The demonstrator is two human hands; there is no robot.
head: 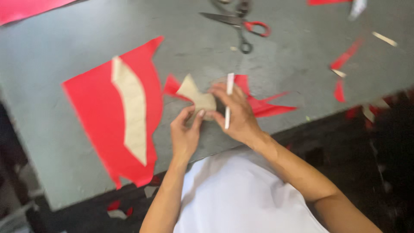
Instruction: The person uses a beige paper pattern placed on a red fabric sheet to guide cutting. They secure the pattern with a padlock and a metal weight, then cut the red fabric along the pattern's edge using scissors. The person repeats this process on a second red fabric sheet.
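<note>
Two hands on one small tan paper template [196,96], near counter [51,47] front edge.
Left hand [185,133] fingertips pressing template onto small red sheet [258,103]; right hand [237,114] gripping one white marker [228,101], upright. One large red sheet [99,116] carrying one long tan template [131,114] at left. Two scissors [241,21] at back. Several red scraps [345,58] at right.

- One view only, from a camera worn on the person's head
- It looks steeply down and forward over the white-clad chest onto the grey surface [276,77]
- It sits close: both forearms enter from the bottom edge, the left hand [185,136] and right hand [237,114] near frame centre
- The surface's near edge runs slanted across the frame, so the view is tilted
- The picture is blurred
</note>
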